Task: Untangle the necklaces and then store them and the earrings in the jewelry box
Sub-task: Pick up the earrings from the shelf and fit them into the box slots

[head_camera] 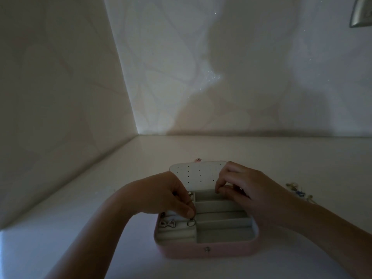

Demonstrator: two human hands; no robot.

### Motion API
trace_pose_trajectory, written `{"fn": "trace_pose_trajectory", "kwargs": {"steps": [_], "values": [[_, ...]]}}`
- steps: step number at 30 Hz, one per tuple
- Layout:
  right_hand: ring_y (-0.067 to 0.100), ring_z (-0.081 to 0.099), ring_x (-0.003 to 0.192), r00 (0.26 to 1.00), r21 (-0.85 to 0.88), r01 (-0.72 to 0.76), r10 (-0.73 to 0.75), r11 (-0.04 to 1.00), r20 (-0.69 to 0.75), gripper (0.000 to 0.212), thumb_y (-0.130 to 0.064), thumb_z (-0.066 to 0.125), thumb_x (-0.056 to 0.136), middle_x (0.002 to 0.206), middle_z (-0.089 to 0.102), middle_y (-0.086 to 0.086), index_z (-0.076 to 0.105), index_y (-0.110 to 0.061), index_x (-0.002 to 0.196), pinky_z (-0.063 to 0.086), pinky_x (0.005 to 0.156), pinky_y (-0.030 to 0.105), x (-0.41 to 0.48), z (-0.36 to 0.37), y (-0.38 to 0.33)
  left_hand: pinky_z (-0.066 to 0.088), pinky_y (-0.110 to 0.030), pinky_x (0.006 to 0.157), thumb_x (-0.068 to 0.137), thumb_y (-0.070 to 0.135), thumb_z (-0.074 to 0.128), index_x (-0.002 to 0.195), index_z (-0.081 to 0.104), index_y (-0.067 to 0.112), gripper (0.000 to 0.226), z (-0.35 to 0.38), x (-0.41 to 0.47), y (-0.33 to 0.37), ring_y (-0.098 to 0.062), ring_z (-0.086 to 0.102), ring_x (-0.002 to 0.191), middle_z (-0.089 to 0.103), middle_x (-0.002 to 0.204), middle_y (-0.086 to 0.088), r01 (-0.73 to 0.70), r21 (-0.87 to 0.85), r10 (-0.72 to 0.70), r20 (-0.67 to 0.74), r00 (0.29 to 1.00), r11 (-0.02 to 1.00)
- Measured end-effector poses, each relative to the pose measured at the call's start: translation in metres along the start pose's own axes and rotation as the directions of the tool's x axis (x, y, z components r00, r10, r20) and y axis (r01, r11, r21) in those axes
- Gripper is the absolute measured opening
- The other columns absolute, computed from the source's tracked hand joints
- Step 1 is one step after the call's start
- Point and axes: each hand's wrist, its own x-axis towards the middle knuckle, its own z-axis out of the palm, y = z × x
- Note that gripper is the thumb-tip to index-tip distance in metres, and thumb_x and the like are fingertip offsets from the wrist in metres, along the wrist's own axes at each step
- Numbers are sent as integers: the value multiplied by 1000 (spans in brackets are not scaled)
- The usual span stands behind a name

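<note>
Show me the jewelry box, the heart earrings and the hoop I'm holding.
jewelry box (207, 251): head view, pink front wall.
heart earrings (171, 223): head view, right heart.
hoop (190, 222): head view, its ring.

A pink rounded-square jewelry box (207, 251) sits on the white table (100, 228) straight before us, its white perforated lid (198, 175) open behind the tray. In its left section two small heart-shaped metal earrings (167, 224) sit side by side. Just right of them is a small metal hoop earring (190, 222), pinched under our left hand (165, 195). Our right hand (247, 190) is over the rear right corner. A small heap of mixed jewelry (298, 191) lies right of the box.
</note>
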Motion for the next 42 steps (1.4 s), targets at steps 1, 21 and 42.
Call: {"fn": "trace_pose_trajectory", "kwargs": {"steps": [1, 21, 42], "values": [[-13, 50, 79, 1000, 0, 3, -3, 1000, -1, 8, -14, 60, 93, 92, 44, -28, 67, -18, 91, 35, 66, 5, 0, 0, 0, 50, -16, 81, 79, 26, 74, 71, 71, 35, 13, 0, 0, 1, 3, 66, 76, 71, 73, 17, 5, 9, -5, -8, 1000, 1000], [-3, 54, 76, 1000, 6, 0, 0, 1000, -6, 9, -20, 60, 93, 94, 47, -29, 66, -26, 91, 38, 64, 10, -1, 2, 6, 29, -5, 46, 78, 29, 76, 68, 57, 28, 21, 2, 8, -3, 8, 42, 41, 47, 40, 24, -23, 106, 35, -106, 994, 994], [-1, 58, 58, 892, 66, -451, 449, 890, 53, 17, -18, 59, 94, 78, 66, -11, 66, -34, 89, 40, 50, 13, -2, -55, 42, 48, -8, 71, 87, 32, 62, 83, 55, 35, 8, 22, 11, 14, 13, 56, 76, 60, 87, 20, -317, 54, 308, -435, 846, 947]]}}
